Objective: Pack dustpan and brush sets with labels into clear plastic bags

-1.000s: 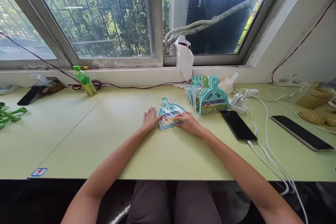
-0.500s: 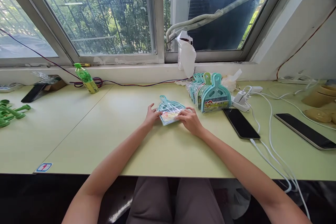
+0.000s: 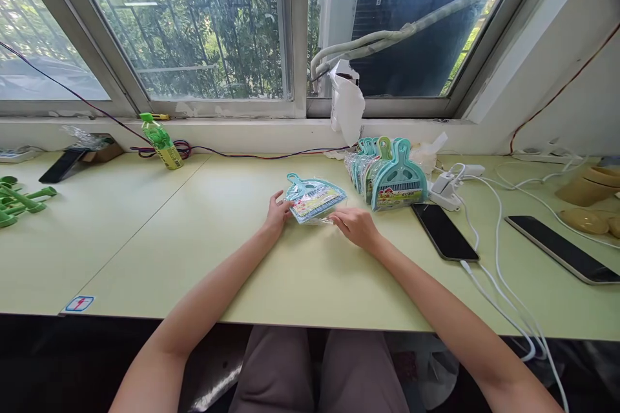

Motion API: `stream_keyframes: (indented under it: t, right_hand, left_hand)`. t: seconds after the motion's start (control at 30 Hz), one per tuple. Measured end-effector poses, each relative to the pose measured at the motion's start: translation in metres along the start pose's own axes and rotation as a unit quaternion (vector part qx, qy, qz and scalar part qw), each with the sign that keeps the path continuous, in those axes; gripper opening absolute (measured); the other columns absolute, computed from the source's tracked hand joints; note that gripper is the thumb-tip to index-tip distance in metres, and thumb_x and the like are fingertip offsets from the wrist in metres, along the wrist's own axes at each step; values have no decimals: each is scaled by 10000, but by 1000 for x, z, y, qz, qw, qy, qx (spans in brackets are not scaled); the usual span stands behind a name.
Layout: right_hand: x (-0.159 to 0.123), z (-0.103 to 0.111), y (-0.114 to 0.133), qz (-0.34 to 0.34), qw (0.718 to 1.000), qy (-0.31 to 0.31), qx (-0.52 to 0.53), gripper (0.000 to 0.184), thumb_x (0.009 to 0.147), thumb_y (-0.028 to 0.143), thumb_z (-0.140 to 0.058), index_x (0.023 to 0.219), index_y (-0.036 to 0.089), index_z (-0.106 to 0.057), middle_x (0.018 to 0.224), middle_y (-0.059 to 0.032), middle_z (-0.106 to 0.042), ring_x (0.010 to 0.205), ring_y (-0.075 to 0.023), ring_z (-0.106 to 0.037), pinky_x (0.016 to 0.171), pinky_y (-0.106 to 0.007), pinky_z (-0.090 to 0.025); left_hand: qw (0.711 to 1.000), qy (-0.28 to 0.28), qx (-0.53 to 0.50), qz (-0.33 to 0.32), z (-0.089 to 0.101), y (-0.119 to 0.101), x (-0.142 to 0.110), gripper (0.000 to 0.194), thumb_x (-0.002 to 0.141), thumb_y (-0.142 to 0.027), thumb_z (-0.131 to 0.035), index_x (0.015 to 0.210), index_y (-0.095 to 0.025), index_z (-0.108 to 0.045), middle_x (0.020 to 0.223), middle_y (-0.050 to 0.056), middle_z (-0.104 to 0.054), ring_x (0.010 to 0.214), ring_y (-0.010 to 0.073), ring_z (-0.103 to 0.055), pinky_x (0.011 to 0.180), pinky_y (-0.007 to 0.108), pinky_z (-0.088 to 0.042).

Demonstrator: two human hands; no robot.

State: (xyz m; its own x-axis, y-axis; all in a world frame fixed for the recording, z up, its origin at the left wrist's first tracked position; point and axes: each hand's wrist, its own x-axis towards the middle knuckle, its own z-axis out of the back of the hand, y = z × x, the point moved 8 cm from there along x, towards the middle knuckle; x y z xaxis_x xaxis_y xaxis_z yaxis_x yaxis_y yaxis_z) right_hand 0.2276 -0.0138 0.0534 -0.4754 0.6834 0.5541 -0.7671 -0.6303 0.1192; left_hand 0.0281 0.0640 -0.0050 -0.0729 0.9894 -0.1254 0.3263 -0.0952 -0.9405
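A light-blue mini dustpan and brush set [image 3: 316, 199] in a clear plastic bag lies tilted at the middle of the table, its handle pointing to the back left. My left hand [image 3: 278, 211] grips its left edge between thumb and fingers. At the lower right corner, my right hand [image 3: 356, 224] is closed in a pinch on the loose end of the clear bag [image 3: 325, 221]. Just to the right rear stands a row of several similar bagged dustpan sets [image 3: 398, 177], mostly light blue, one with a green handle.
Right of the row are a power strip [image 3: 444, 192], a phone [image 3: 444, 231] on a white cable and a second dark device [image 3: 564, 248]. A green-capped bottle [image 3: 162, 142] leans near the window sill. Green plastic parts [image 3: 24, 199] lie at the far left.
The dustpan set has turned, and its printed card now shows more clearly. My right hand has shifted from the set's right edge to the bag's lower corner.
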Motion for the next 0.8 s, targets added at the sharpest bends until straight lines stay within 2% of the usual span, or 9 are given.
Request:
stream_keyframes:
  t: [0.1,0.23,0.3,0.4,0.5,0.6,0.7,0.8]
  right_hand:
    - [-1,-4,-16,-54,998,1,-19,343,993,328,-372,951,214,-693,744,-31,-698,604,-141,-592,549,-252,-296]
    - [-1,-3,-21,-64,995,-19,-67,241,960,345,-479,977,225,-687,801,-43,-723,628,-152,-602,562,-257,-282]
    - [-1,1,-18,-52,994,-28,-96,208,948,325,-509,972,219,-686,801,-48,-721,649,-158,-600,592,-263,-294]
    - [1,5,-9,-13,990,-28,-138,203,939,251,-512,1079,217,-655,835,-51,-705,711,-174,-592,630,-280,-312]
    - [2,0,-1,27,987,-5,-158,239,930,192,-476,1107,204,-636,864,-72,-674,805,-202,-573,660,-296,-333]
    - [2,-9,5,52,986,18,-160,259,914,183,-469,1125,183,-620,984,-114,-647,909,-239,-546,694,-320,-357]
    - [0,-10,9,67,984,9,-166,335,914,155,-452,1228,199,-560,1123,-117,-622,980,-249,-526,713,-339,-360]
    - [-2,-4,11,82,976,-22,-199,353,934,112,-396,1224,239,-553,1139,-78,-634,1007,-232,-521,718,-339,-341]
  left_hand:
    - [1000,18,-6,-6,-3,-1,-1,679,688,-132,-672,1293,-194,-369,1053,79,-613,822,165,-648,777,333,-543]
    - [999,28,-22,-12,-6,-2,-5,665,705,-146,-672,1295,-197,-369,1111,89,-603,875,176,-653,793,332,-545]
    - [999,30,-29,-8,-8,0,-5,687,705,-143,-675,1309,-200,-354,1114,93,-602,876,177,-653,788,328,-546]
    - [998,46,-31,2,-11,3,-5,758,691,-151,-707,1344,-201,-325,1097,97,-603,876,185,-654,790,333,-547]
    - [997,69,-25,9,-16,6,-5,870,666,-168,-749,1393,-212,-273,1105,97,-602,923,207,-655,818,349,-545]
    - [996,85,-33,17,-20,9,-6,945,647,-149,-759,1419,-243,-223,1166,99,-599,946,214,-656,823,363,-547]
    - [992,116,-40,9,-25,8,-7,783,653,-156,-750,1336,-210,-370,1181,102,-616,948,221,-653,806,365,-550]
    - [988,149,-46,9,-30,8,-6,575,664,-169,-735,1195,-159,-515,1118,100,-653,953,225,-647,807,351,-544]
